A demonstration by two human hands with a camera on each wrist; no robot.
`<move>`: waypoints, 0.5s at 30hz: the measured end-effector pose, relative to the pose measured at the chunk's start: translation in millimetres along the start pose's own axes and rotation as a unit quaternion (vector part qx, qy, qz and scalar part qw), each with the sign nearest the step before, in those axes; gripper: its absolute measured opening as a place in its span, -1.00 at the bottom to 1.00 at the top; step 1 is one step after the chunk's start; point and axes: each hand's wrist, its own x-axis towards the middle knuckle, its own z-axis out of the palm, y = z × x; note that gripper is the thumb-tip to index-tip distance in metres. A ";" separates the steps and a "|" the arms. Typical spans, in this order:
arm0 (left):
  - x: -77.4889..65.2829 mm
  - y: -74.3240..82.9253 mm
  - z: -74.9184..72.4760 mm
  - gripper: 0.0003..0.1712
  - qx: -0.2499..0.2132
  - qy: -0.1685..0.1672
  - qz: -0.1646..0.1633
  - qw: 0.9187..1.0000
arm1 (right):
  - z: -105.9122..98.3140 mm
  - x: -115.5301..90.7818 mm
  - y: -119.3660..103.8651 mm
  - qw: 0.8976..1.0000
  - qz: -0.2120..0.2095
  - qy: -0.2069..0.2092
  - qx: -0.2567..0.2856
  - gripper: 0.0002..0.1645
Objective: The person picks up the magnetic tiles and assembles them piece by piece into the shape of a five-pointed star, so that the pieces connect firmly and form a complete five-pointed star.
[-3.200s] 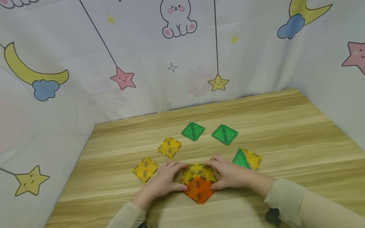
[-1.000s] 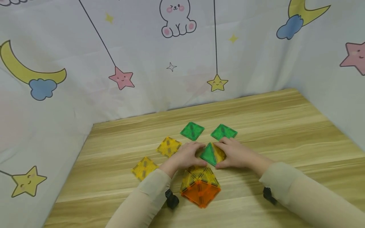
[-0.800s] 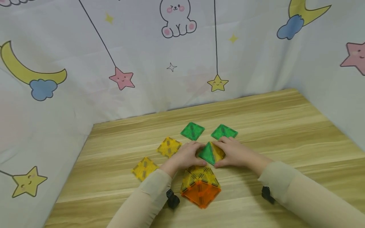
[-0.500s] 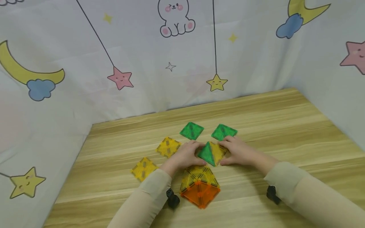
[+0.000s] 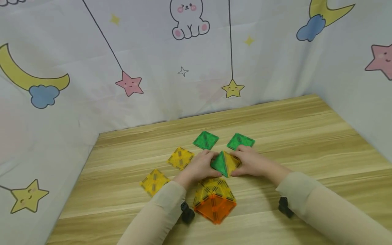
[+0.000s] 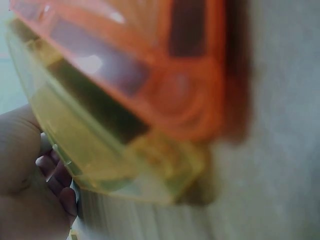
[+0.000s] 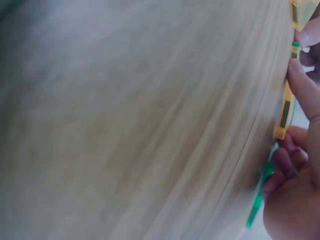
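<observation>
tile pair [image 5: 226, 163]: between left hand [image 5: 199, 166], right hand [image 5: 250, 162] | tile cluster [image 5: 215, 202]: before it | rear tiles [image 5: 206, 140]: behind

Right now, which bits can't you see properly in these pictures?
Head view:
- Yellow triangle: part of its edge, behind the right hand.
- Right green tile: near corner, behind that hand.
- Nearest yellow tile: part of its lower edge, behind the left sleeve.
- Bunny: top of head, cut off by the top edge.

Left wrist view:
- Orange part: blurred, cut off by the top edge.
</observation>
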 end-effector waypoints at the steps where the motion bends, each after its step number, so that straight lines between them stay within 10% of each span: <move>1: 0.3 0.0 0.1 -0.13 -0.001 -0.001 -0.002 1.000 | 0.2 0.8 -0.3 1.000 0.003 -0.002 0.004 -0.07; 15: -0.3 -4.3 -2.8 -0.09 -0.035 0.005 -0.002 0.999 | 4.5 5.6 -4.8 0.999 0.000 0.024 0.025 -0.05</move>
